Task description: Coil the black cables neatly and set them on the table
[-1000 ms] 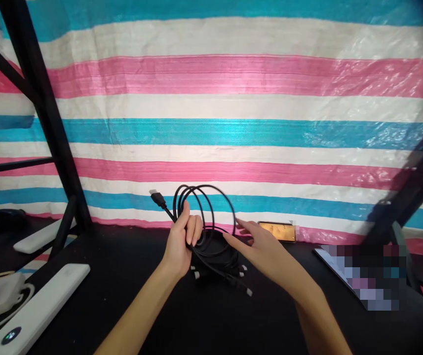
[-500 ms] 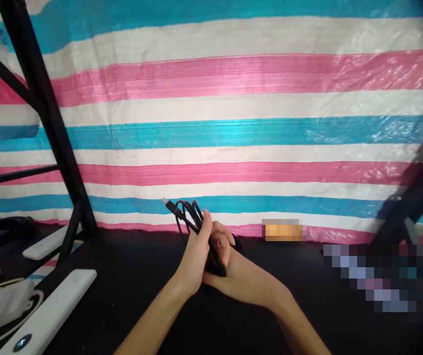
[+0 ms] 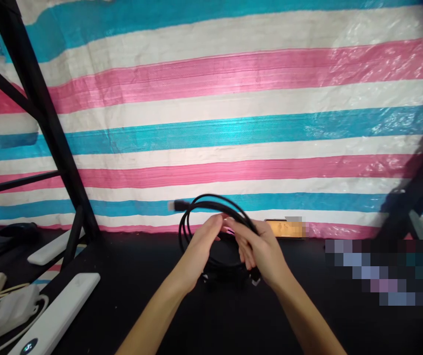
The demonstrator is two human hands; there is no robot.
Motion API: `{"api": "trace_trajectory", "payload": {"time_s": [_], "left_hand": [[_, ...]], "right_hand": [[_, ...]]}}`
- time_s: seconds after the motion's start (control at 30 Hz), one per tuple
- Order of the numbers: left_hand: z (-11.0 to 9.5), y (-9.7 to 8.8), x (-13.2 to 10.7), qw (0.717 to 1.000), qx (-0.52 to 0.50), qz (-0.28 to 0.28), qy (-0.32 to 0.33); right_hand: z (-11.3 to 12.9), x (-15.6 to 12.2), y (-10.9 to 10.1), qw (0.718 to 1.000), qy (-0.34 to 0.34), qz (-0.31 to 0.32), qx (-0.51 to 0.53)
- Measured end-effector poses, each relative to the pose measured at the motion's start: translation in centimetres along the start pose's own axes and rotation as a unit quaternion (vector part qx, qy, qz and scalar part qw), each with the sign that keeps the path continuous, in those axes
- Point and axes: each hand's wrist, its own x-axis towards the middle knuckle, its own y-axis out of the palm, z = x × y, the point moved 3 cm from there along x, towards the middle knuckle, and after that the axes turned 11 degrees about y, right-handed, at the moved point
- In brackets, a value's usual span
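A black cable (image 3: pixel 188 220) is coiled in several loops between my two hands, just above the dark tabletop. One of its plugs, with a pale metal tip, sticks out at the upper left of the coil. A second connector shows below my right hand. My left hand (image 3: pixel 204 242) is closed on the left side of the loops, thumb on top. My right hand (image 3: pixel 261 244) grips the right side, its fingers curled under the coil. The two thumbs nearly meet at the middle. Part of the cable is hidden behind the fingers.
A long white device (image 3: pixel 61 310) with a round dark display lies at the left, beside a white adapter (image 3: pixel 9 310) with a cord. Black metal frame legs (image 3: pixel 44 118) rise on both sides. Striped sheeting (image 3: pixel 211 128) hangs behind. An orange-yellow object (image 3: pixel 285 229) and blurred-out items lie at the right.
The coil has opened from a tight bundle into wide loops. My right hand has turned and moved right, away from my left hand. The plug end now points left.
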Motion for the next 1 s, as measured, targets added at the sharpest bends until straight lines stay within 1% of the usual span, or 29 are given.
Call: {"api": "trace_trajectory", "payload": {"time_s": [0.07, 0.1, 0.13, 0.17, 0.23, 0.33, 0.4, 0.47, 0.5, 0.53, 0.57, 0.6, 0.63, 0.67, 0.7, 0.73, 0.77, 0.8, 0.83, 0.9, 0.97, 1.0], "left_hand": [[-0.2, 0.1, 0.1, 0.998, 0.057, 0.026, 0.018], [-0.3, 0.1, 0.2, 0.996, 0.080, 0.029, 0.028], [-0.3, 0.0, 0.3, 0.994, 0.097, 0.020, 0.039], [-0.4, 0.0, 0.3, 0.993, 0.106, -0.006, 0.055], [-0.2, -0.3, 0.3, 0.987, 0.105, -0.085, 0.091], [0.4, -0.6, 0.0, 0.965, 0.107, -0.192, 0.143], [0.5, -1.2, -0.1, 0.942, 0.116, -0.256, 0.184], [0.5, -2.2, -0.1, 0.910, 0.131, -0.320, 0.230], [0.4, -2.7, -0.1, 0.894, 0.148, -0.343, 0.247], [0.4, -3.2, 0.0, 0.884, 0.172, -0.353, 0.252], [0.4, -3.5, 0.2, 0.885, 0.192, -0.348, 0.243], [0.6, -3.7, 0.5, 0.897, 0.199, -0.329, 0.219], [0.8, -3.7, 0.7, 0.917, 0.186, -0.303, 0.182], [1.1, -3.6, 0.9, 0.940, 0.150, -0.272, 0.140], [1.5, -3.2, 1.0, 0.963, 0.091, -0.237, 0.094], [1.8, -2.6, 1.0, 0.978, 0.020, -0.201, 0.052], [2.0, -2.0, 0.9, 0.984, -0.052, -0.170, 0.019], [2.1, -1.4, 0.8, 0.982, -0.111, -0.150, -0.003], [2.1, -1.0, 0.7, 0.977, -0.155, -0.145, -0.012], [2.1, -0.9, 0.5, 0.964, -0.204, -0.172, -0.012], [2.3, -1.5, 0.6, 0.950, -0.236, -0.204, -0.022], [2.5, -1.8, 0.7, 0.944, -0.254, -0.205, -0.039]], "right_hand": [[0.4, 0.2, -1.0, 0.997, -0.037, -0.038, 0.063], [0.6, 0.2, -1.5, 0.994, -0.050, -0.051, 0.088], [0.8, 0.2, -2.0, 0.991, -0.060, -0.058, 0.107], [0.8, 0.2, -2.3, 0.989, -0.069, -0.059, 0.119], [0.9, 0.1, -2.5, 0.987, -0.082, -0.057, 0.128], [0.7, 0.0, -2.2, 0.987, -0.093, -0.055, 0.115], [0.5, 0.0, -2.0, 0.988, -0.097, -0.062, 0.104], [0.4, 0.1, -2.0, 0.987, -0.103, -0.066, 0.108], [0.4, 0.1, -2.1, 0.985, -0.108, -0.062, 0.122], [0.5, 0.0, -2.1, 0.982, -0.112, -0.055, 0.143], [0.6, 0.0, -2.1, 0.978, -0.117, -0.046, 0.168], [0.7, 0.0, -2.1, 0.973, -0.121, -0.034, 0.193], [0.8, -0.1, -2.1, 0.968, -0.125, -0.022, 0.216], [0.9, -0.2, -2.0, 0.964, -0.129, -0.010, 0.234], [1.0, -0.3, -1.9, 0.961, -0.129, 0.003, 0.244], [1.0, -0.3, -1.7, 0.960, -0.125, 0.016, 0.249], [1.0, -0.3, -1.5, 0.961, -0.115, 0.029, 0.250], [1.0, -0.2, -1.4, 0.963, -0.100, 0.039, 0.249], [0.8, 0.0, -1.2, 0.966, -0.079, 0.046, 0.243], [0.4, 0.4, -1.1, 0.974, -0.031, 0.049, 0.221], [-0.1, 1.0, -1.1, 0.982, 0.005, 0.031, 0.188], [-0.4, 1.3, -1.2, 0.984, 0.017, 0.016, 0.176]]}}
